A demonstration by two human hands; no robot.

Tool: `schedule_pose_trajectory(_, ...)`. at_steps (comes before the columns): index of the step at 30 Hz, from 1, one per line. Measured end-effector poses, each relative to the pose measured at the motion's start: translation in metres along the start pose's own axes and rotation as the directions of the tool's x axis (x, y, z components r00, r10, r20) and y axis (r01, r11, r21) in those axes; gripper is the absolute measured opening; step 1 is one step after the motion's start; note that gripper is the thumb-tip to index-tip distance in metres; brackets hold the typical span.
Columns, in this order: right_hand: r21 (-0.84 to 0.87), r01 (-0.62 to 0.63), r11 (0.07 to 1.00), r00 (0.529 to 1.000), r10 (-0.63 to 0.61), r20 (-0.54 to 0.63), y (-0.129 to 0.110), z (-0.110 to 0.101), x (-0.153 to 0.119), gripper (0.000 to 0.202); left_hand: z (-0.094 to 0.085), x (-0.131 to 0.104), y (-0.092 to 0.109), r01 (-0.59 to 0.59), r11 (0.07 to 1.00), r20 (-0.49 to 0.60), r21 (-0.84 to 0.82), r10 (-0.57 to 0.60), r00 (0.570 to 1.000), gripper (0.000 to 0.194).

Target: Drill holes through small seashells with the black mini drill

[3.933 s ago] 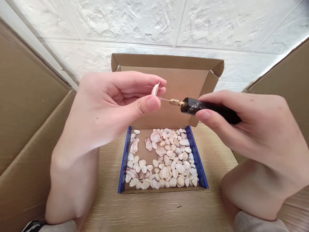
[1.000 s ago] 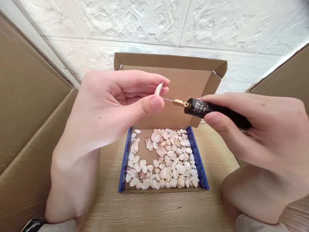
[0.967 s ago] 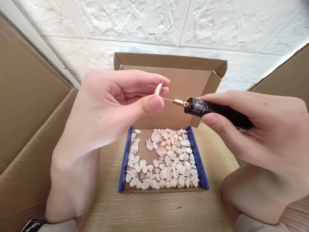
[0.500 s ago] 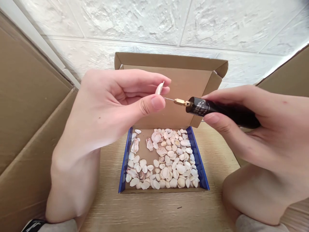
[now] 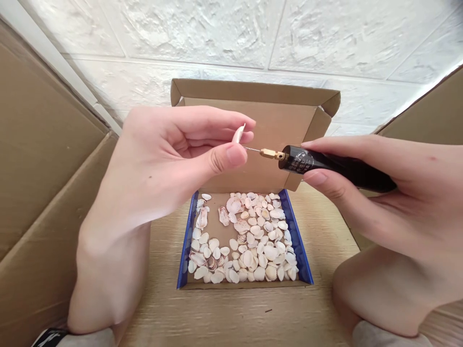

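Between thumb and fingers, my left hand [image 5: 170, 164] pinches a small pale seashell [image 5: 238, 133], seen nearly edge-on. My right hand [image 5: 383, 188] is wrapped round a black handheld mini drill [image 5: 307, 161] with a brass chuck [image 5: 269, 153]. Its thin bit [image 5: 252, 149] points left and reaches the shell beside my left thumb; the exact contact point is hidden. Below both hands lies an open cardboard box [image 5: 184, 255] with blue side walls, holding many loose seashells [image 5: 262, 250], mostly white with some pinkish and brown ones.
The box's lid [image 5: 278, 115] stands raised at the back, near a white textured brick wall [image 5: 202, 33]. Cardboard panels rise at the left [image 5: 39, 144] and right. A small dark sliver [image 5: 268, 310] lies on the wooden table [image 5: 217, 318] in front of the box.
Both hands hold almost the same pose. The shell and my left fingers have dipped very slightly, and the drill's back end has tilted down a little.
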State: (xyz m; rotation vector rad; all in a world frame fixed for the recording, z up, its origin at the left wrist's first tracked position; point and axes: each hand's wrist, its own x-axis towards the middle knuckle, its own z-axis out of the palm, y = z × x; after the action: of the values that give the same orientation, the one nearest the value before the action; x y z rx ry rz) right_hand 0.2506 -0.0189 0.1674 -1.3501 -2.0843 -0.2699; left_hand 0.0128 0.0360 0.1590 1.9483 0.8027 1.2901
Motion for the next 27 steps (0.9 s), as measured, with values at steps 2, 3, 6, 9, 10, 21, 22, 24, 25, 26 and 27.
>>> schedule_pose_trajectory(2,-0.002,0.008,1.0,1.0,-0.008,-0.004,-0.0008,0.0006,0.0003,0.018,0.0015,-0.0008,0.0011,0.008,1.0,-0.024,-0.002,-0.008,1.0,0.019)
schedule_pose_trajectory(3,-0.003,0.011,1.0,1.0,-0.011,-0.007,-0.0008,0.001,0.0007,0.017,0.002,-0.0011,0.0014,0.014,1.0,-0.04,-0.007,-0.014,0.999,0.018)
schedule_pose_trajectory(6,0.01,0.023,1.0,1.0,-0.023,-0.01,0.0008,0.0026,0.0021,0.014,0.0015,-0.001,0.001,0.021,1.0,-0.037,-0.013,-0.021,0.999,0.02)
schedule_pose_trajectory(9,0.037,0.045,0.998,0.999,-0.045,0.001,0.0033,0.004,0.0033,0.014,-0.0012,0.0004,-0.0008,0.006,1.0,0.015,0.006,-0.006,1.0,0.022)
schedule_pose_trajectory(10,0.048,0.059,0.997,0.998,-0.059,0.005,0.004,0.0042,0.0036,0.014,-0.0021,0.0008,-0.0014,0.006,1.0,0.02,0.005,-0.006,1.0,0.022)
schedule_pose_trajectory(21,0.079,0.069,0.995,0.997,-0.071,0.027,0.0039,0.0012,0.0042,0.012,-0.0039,0.0003,-0.0054,-0.006,1.0,0.045,-0.004,0.006,0.999,0.022)
schedule_pose_trajectory(22,0.076,0.073,0.994,0.997,-0.075,0.026,0.0042,0.0014,0.0041,0.012,-0.0042,0.0005,-0.0057,-0.011,1.0,0.046,-0.004,0.011,0.999,0.022)
schedule_pose_trajectory(24,0.063,0.077,0.995,0.997,-0.079,0.026,0.0048,0.002,0.0039,0.013,-0.0049,0.001,-0.0061,-0.017,1.0,0.047,-0.001,0.017,0.999,0.022)
schedule_pose_trajectory(25,0.058,0.08,0.995,0.996,-0.081,0.023,0.0051,0.0025,0.0037,0.013,-0.0052,0.0014,-0.0063,-0.016,1.0,0.043,0.0,0.016,0.999,0.022)
schedule_pose_trajectory(26,0.055,0.082,0.995,0.996,-0.083,0.018,0.0054,0.0029,0.0035,0.014,-0.0053,0.0016,-0.0063,-0.014,1.0,0.039,-0.001,0.014,0.999,0.022)
schedule_pose_trajectory(27,0.056,0.083,0.995,0.996,-0.084,0.013,0.0057,0.0032,0.0034,0.015,-0.0053,0.0018,-0.0063,-0.012,1.0,0.035,-0.003,0.012,0.999,0.023)
